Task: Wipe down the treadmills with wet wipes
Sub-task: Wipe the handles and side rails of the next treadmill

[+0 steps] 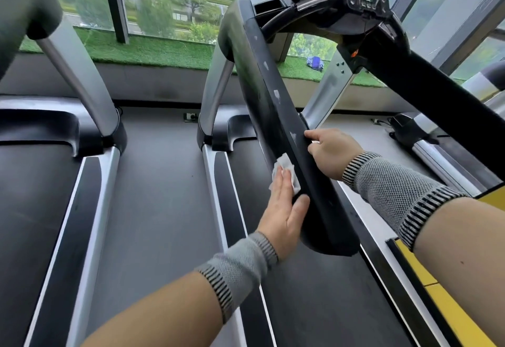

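1. Your left hand [282,210] presses a white wipe [285,172] flat against the left side of the black handrail [276,117], fingers straight.
2. Your right hand [332,152] grips the handrail's right edge, thumb on top.
3. The console tray [266,8] tops the rail; its contents cannot be seen.

White wet wipe [284,169] (crumpled) flat against black treadmill handrail [276,117], scuffed

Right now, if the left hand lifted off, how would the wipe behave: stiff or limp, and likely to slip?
The wipe looks thin and crumpled under the left hand, so probably limp and very light. It is pressed flat-fingered against the sloping black handrail, so it might cling if damp, or else slide off.
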`<state>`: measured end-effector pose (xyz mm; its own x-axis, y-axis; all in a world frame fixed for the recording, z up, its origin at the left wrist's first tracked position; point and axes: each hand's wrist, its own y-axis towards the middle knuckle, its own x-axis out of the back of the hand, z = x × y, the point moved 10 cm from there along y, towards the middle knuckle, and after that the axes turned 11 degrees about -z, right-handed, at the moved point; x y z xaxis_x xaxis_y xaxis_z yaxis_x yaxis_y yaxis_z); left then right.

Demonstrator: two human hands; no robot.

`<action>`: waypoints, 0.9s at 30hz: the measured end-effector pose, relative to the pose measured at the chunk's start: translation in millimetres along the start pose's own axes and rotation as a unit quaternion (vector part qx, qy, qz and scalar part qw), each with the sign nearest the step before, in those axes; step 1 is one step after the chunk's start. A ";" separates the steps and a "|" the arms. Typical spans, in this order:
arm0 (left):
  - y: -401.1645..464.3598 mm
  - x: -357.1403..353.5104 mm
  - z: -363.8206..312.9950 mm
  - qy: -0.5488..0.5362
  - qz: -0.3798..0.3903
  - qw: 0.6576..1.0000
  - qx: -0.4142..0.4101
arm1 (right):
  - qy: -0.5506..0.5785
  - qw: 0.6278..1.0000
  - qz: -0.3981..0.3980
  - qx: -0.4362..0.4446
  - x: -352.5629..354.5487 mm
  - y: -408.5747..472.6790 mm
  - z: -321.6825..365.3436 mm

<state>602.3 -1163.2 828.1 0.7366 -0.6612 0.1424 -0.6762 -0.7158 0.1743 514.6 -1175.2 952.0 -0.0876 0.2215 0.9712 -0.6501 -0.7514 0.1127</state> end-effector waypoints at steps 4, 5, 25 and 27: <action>30.9 12.0 -5.4 0.002 -0.022 1.000 0.020 | 0.010 1.000 0.000 0.003 -1.3 -2.6 -0.8; 24.6 9.8 -8.2 0.005 -0.018 1.000 0.009 | 0.011 1.000 0.000 0.008 -2.1 -3.2 -1.3; 6.7 -1.2 -12.0 0.034 -0.017 0.999 -0.017 | 0.007 1.000 -0.006 0.024 2.8 -8.1 -4.3; 33.1 9.1 -8.1 0.015 -0.041 0.999 0.016 | 0.009 1.000 -0.008 0.024 3.6 -8.4 -4.1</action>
<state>586.7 -1191.1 843.1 0.7897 -0.5930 0.1572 -0.6128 -0.7749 0.1550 516.6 -1165.6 953.7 -0.0923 0.2446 0.9652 -0.6153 -0.7762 0.1379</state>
